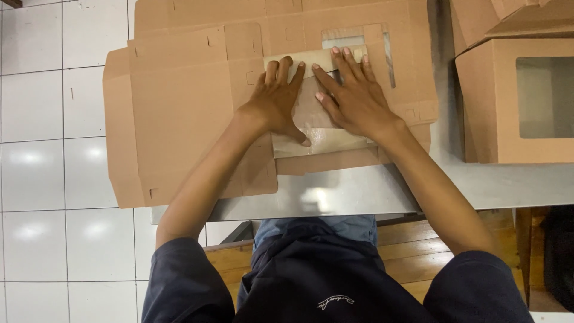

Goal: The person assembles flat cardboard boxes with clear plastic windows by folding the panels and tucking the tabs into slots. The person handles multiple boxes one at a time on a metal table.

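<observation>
A flat, unfolded brown cardboard box blank (179,107) lies on a steel table (359,191), hanging over its left edge. Both hands press flat on a folded panel with a clear plastic window (314,134) in the middle of the blank. My left hand (276,98) lies palm down with fingers spread, the thumb reaching onto the plastic film. My right hand (353,93) lies palm down beside it, fingertips at the panel's far edge. Neither hand grips anything.
An assembled brown window box (514,101) stands on the table at the right, with another carton behind it. White floor tiles (54,149) lie to the left. A wooden bench (412,251) sits under the table near my legs.
</observation>
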